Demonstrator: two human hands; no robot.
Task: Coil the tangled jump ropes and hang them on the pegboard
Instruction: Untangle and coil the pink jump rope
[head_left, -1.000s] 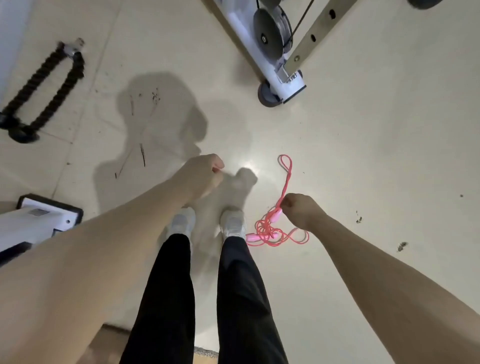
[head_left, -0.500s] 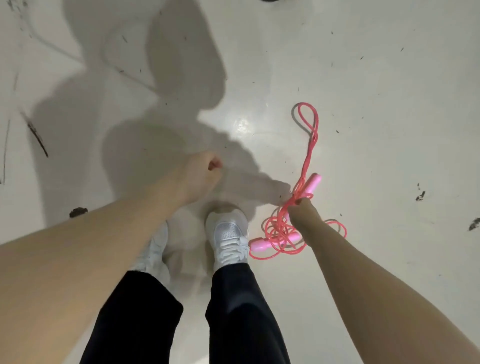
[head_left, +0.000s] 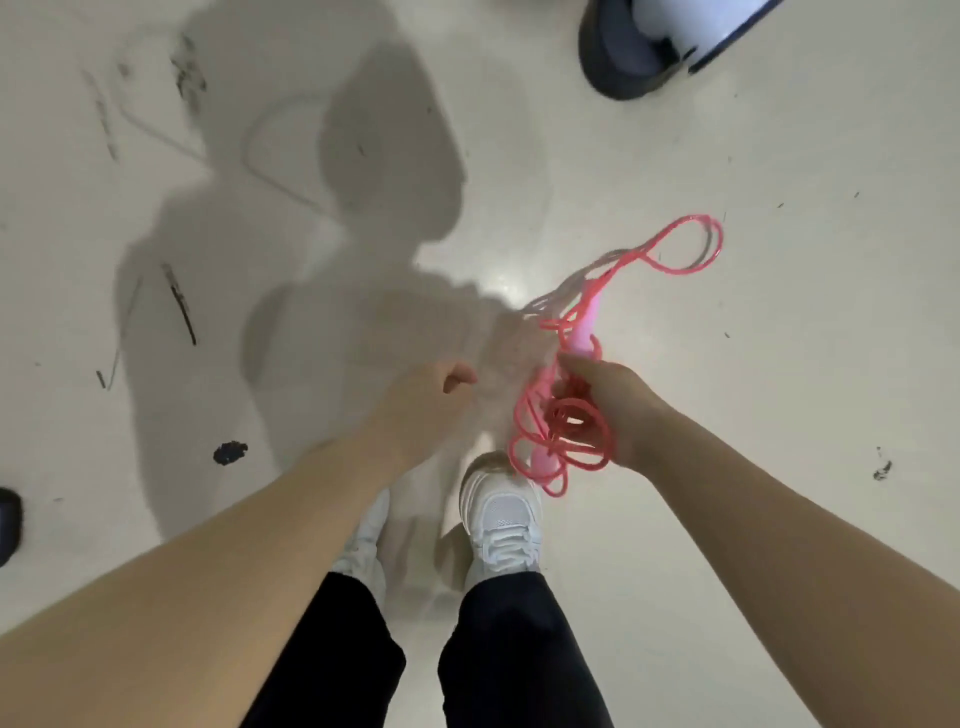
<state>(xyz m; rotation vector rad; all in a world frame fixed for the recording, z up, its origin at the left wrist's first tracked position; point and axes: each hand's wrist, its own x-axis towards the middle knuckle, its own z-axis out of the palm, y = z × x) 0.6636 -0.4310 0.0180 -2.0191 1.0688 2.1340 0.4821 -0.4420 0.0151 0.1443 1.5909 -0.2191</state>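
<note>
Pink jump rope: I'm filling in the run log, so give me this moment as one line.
stage: pickup | right hand: grips tangled pink jump rope | left hand: curled, holds nothing | rope: uncoiled, loops hanging | pegboard: out of view

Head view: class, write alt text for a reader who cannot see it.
The right hand grips a tangled pink jump rope above a pale floor, one loop trailing outward. The left hand is curled beside it, holding nothing visible, above white shoes.

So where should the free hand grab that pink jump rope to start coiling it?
Probably the pink handle sticking up past the right hand: it is the rigid, straight part. The left hand could come from the left, closing around it. The tangled loops below are floppy.
</note>
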